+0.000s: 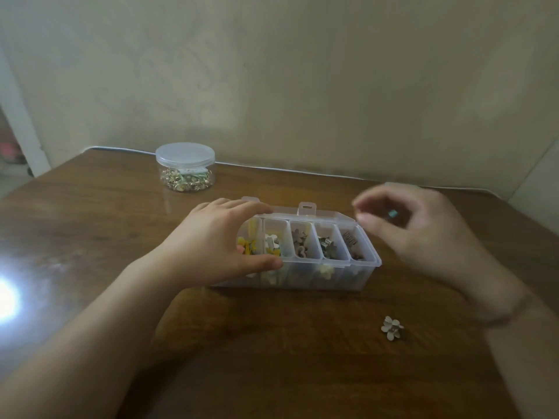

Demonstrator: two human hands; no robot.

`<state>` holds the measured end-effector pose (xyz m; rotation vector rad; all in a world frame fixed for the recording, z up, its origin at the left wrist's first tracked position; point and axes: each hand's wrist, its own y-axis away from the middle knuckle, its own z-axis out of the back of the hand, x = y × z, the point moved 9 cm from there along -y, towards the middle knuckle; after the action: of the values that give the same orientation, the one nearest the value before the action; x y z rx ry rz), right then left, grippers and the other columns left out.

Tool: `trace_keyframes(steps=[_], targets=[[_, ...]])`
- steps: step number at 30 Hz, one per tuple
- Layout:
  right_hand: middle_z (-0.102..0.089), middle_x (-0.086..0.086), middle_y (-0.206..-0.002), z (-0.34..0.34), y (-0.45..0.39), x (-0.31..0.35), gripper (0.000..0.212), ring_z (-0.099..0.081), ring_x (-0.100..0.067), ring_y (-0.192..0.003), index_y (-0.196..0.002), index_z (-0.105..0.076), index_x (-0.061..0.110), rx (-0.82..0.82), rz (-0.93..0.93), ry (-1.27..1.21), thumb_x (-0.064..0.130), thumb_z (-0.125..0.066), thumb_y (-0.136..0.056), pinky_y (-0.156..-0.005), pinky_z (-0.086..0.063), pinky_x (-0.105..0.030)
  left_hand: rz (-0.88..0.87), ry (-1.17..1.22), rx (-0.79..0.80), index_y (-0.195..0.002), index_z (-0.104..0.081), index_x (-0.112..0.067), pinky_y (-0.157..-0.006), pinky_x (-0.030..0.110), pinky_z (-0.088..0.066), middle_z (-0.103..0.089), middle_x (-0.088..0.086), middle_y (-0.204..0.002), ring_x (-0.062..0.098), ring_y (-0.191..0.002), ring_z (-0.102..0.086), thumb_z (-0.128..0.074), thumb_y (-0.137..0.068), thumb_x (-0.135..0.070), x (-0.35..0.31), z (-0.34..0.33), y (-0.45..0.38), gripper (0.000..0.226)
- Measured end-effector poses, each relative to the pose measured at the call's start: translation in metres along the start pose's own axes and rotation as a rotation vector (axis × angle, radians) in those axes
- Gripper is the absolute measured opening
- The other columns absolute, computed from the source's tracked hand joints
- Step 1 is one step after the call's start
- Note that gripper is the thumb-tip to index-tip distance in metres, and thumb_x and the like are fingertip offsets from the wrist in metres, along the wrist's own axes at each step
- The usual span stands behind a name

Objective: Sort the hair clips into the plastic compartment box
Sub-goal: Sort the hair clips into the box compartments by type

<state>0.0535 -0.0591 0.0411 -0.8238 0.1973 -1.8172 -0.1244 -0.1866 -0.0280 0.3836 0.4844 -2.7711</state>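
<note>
A clear plastic compartment box lies open in the middle of the wooden table, its several compartments holding small flower-shaped hair clips. My left hand grips the box's left end, thumb on the front wall and fingers on the back edge. Just right of the box and above the table, my right hand is blurred, its fingers curled around a small teal clip. A cream flower clip lies loose on the table in front of the box, to the right.
A round clear jar with a closed lid, holding more gold and green clips, stands at the back left of the table. A white cable runs along the table's far edge by the wall. Glare marks the table's left side.
</note>
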Motion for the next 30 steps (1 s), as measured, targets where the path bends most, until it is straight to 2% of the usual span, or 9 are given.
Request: trace_keyframes(steps=[4, 8, 12, 15, 18, 21, 24, 27, 30], targets=[[-0.057, 0.032, -0.108, -0.015, 0.065, -0.019, 0.024, -0.056, 0.006, -0.097, -0.097, -0.062, 0.048, 0.258, -0.003, 0.147, 0.061, -0.059, -0.077, -0.073, -0.044, -0.007, -0.008, 0.013, -0.017, -0.14, -0.044, -0.041, -0.11, 0.039, -0.035, -0.051, -0.015, -0.143, 0.012, -0.134, -0.042, -0.041, -0.057, -0.091, -0.001, 0.001, 0.0, 0.096], [-0.048, 0.033, -0.115, -0.053, 0.098, -0.036, 0.02, -0.052, 0.01, -0.101, -0.09, -0.058, 0.052, 0.43, -0.007, 0.175, 0.037, -0.069, -0.083, -0.076, -0.04, -0.005, 0.005, 0.121, -0.049, -0.136, -0.05, -0.04, -0.109, 0.043, -0.037, -0.053, -0.019, -0.14, 0.009, -0.132, -0.044, -0.046, -0.064, -0.088, 0.003, 0.001, 0.0, 0.087], [-0.065, 0.021, -0.095, -0.02, 0.063, -0.014, 0.011, -0.063, 0.0, -0.09, -0.087, -0.066, 0.04, 0.103, 0.043, 0.045, 0.03, -0.07, -0.085, -0.075, -0.046, -0.011, 0.07, 0.294, -0.127, -0.13, -0.057, -0.038, -0.1, 0.035, -0.04, -0.056, -0.02, -0.131, 0.003, -0.126, -0.045, -0.047, -0.074, -0.081, 0.015, 0.006, -0.002, 0.072], [-0.07, 0.015, -0.088, 0.004, 0.023, 0.007, 0.013, -0.066, -0.006, -0.083, -0.087, -0.069, 0.033, -0.11, 0.03, -0.168, 0.02, -0.072, -0.084, -0.07, -0.047, -0.009, 0.305, 0.465, -0.337, -0.112, -0.067, -0.029, -0.09, 0.036, -0.047, -0.066, -0.014, -0.108, 0.011, -0.11, -0.058, -0.051, -0.086, -0.069, 0.05, 0.019, 0.002, 0.05], [-0.07, 0.01, -0.083, -0.022, -0.008, 0.025, 0.012, -0.065, -0.007, -0.077, -0.089, -0.07, 0.03, -0.03, 0.061, -0.23, 0.019, -0.072, -0.084, -0.067, -0.051, -0.016, 0.56, 0.66, -0.433, -0.093, -0.07, -0.027, -0.09, 0.043, -0.052, -0.072, -0.004, -0.096, 0.021, -0.097, -0.067, -0.047, -0.088, -0.068, 0.088, 0.017, 0.012, 0.047], [-0.065, 0.018, -0.098, -0.065, -0.016, 0.015, 0.017, -0.058, 0.001, -0.093, -0.1, -0.067, 0.033, 0.138, 0.051, -0.07, 0.026, -0.07, -0.085, -0.078, -0.044, -0.015, 0.672, 0.824, -0.411, -0.101, -0.069, -0.018, -0.077, 0.034, -0.055, -0.072, 0.005, -0.098, 0.02, -0.088, -0.068, -0.048, -0.093, -0.06, 0.094, 0.005, 0.014, 0.048], [-0.064, 0.02, -0.103, -0.042, -0.019, -0.018, 0.015, -0.057, 0.001, -0.102, -0.099, -0.066, 0.035, -0.125, -0.059, -0.127, 0.032, -0.069, -0.084, -0.088, -0.043, -0.018, 0.726, 0.923, -0.393, -0.108, -0.065, -0.012, -0.057, 0.026, -0.05, -0.069, 0.006, -0.09, 0.015, -0.073, -0.064, -0.049, -0.096, -0.052, 0.092, -0.002, 0.013, 0.045], [-0.069, 0.011, -0.094, -0.016, -0.017, -0.069, 0.003, -0.062, -0.004, -0.094, -0.091, -0.067, 0.03, -0.383, -0.287, -0.36, 0.03, -0.064, -0.09, -0.08, -0.048, -0.017, 0.806, 1.092, -0.294, -0.122, -0.058, -0.011, -0.059, 0.031, -0.047, -0.067, 0.01, -0.095, 0.021, -0.082, -0.065, -0.046, -0.098, -0.053, 0.089, -0.012, 0.015, 0.049], [-0.067, 0.002, -0.113, -0.058, -0.006, -0.113, 0.03, -0.061, -0.013, -0.105, -0.109, -0.061, 0.025, -0.168, -0.618, -0.549, 0.048, -0.048, -0.094, -0.095, -0.05, -0.037, 0.779, 1.225, -0.229, -0.122, -0.058, -0.016, -0.072, 0.037, -0.049, -0.07, 0.012, -0.104, 0.026, -0.093, -0.066, -0.044, -0.097, -0.055, 0.083, -0.022, 0.012, 0.048]])
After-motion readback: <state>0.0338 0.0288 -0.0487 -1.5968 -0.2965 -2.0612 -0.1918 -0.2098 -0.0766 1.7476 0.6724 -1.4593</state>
